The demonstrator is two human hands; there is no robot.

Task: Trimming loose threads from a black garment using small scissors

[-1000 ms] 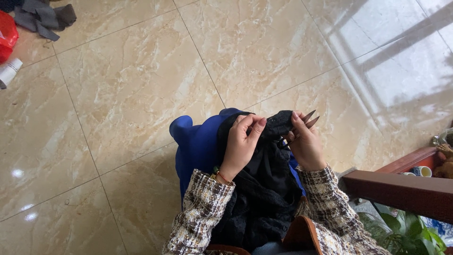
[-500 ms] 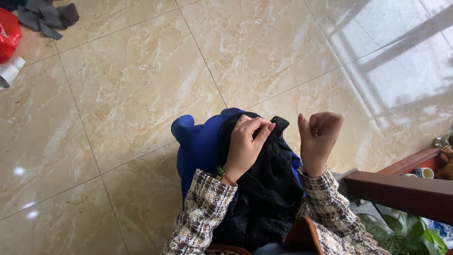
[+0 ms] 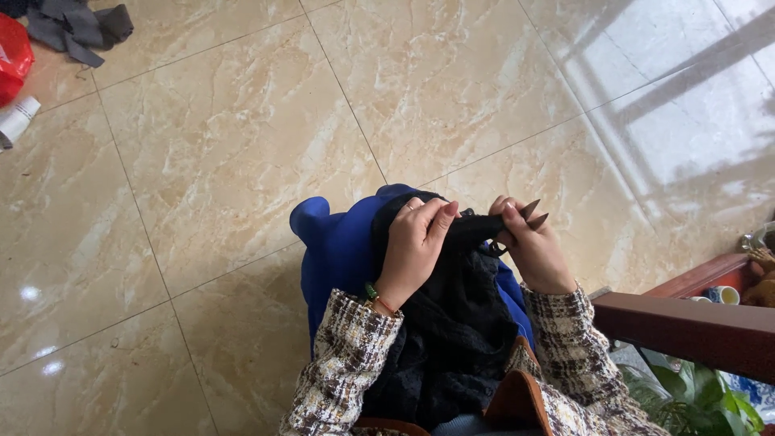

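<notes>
A black garment [image 3: 452,323] lies over my lap on top of a blue cloth [image 3: 339,250]. My left hand [image 3: 416,242] pinches the garment's upper edge between thumb and fingers. My right hand [image 3: 529,246] grips the same edge just to the right and also holds small scissors [image 3: 531,215], whose dark pointed blades stick up past my fingers. The two hands are close together, almost touching. Both sleeves are checked tweed, and a bead bracelet sits on my left wrist.
The glossy beige tiled floor [image 3: 242,145] spreads all around. Grey cloth [image 3: 77,28], a red bag [image 3: 12,56] and a white roll [image 3: 16,121] lie at the far left. A dark wooden armrest [image 3: 686,327], a green plant [image 3: 694,400] and cups [image 3: 718,295] are at the right.
My right hand had pulled up and away from the garment in a fist half a second ago; it has come back to the black fabric's edge with the scissor blades showing again.
</notes>
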